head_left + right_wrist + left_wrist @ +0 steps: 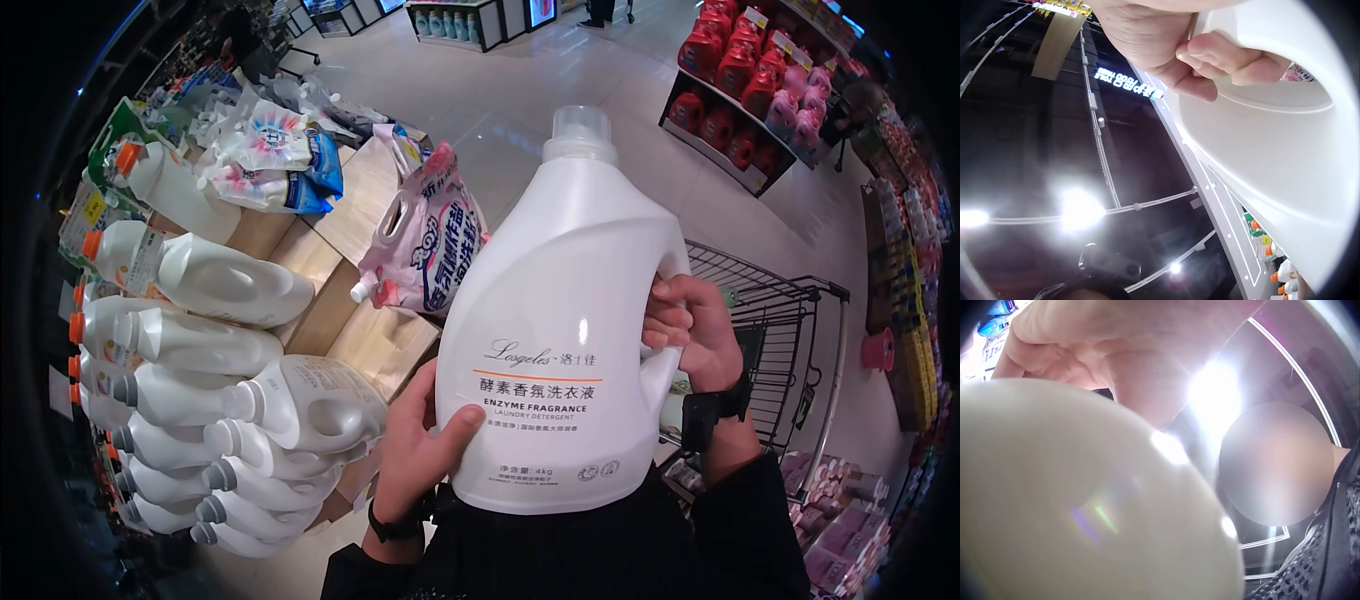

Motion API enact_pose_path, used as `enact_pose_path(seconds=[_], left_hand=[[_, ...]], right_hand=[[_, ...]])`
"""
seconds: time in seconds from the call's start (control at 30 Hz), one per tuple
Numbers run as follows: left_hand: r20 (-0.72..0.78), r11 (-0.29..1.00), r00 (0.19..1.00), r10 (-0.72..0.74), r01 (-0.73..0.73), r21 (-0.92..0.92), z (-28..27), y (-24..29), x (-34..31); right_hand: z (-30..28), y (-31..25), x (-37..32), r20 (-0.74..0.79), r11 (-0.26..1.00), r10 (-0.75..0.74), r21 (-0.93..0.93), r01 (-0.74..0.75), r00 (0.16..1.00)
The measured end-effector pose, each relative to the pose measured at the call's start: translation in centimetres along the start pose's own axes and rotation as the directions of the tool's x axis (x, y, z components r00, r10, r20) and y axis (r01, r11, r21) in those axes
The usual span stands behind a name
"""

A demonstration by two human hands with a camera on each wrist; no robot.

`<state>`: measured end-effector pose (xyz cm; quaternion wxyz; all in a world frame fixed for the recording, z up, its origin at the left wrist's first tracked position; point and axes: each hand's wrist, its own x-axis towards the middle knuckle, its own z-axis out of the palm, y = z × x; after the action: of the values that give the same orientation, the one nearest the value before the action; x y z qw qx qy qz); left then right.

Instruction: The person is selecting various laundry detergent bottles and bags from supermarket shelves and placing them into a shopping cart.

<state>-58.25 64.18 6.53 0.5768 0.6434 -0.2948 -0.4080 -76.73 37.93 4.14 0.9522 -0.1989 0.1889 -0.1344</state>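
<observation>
Head view: I hold the white laundry detergent bottle (560,330) upright beside the shopping cart (800,320), right hand (695,335) clenched round its handle, left hand (420,450) gripping its lower side. Left wrist: my palm presses its rounded wall. Right wrist: fingers (1222,59) wrap the handle.

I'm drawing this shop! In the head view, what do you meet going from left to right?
Stacked white plastic bottles → pink spouted pouch → big white detergent bottle → right hand on its handle → black wire trolley.
</observation>
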Motion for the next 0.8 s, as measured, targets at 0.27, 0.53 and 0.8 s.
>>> enact_pose_path(seconds=[0.27, 0.53, 0.8], left_hand=[[-0.022, 1.000, 1.000, 0.014, -0.014, -0.003, -0.3, -1.9, 1.5], [-0.054, 1.000, 0.998, -0.015, 0.014, -0.010, -0.9, -5.1, 2.4], [-0.029, 0.941, 0.998, 0.052, -0.059, -0.333, -1.4, -15.8, 7.0]], right_hand=[[0.0, 0.0, -0.2, 0.006, 1.000, 0.001, -0.001, -0.001, 1.000], [1.1, 1.0, 0.0, -0.109, 1.000, 0.015, 0.002, -0.015, 0.994], [5.7, 5.2, -1.2, -0.148, 0.933, -0.080, -0.358, 0.022, 0.986]])
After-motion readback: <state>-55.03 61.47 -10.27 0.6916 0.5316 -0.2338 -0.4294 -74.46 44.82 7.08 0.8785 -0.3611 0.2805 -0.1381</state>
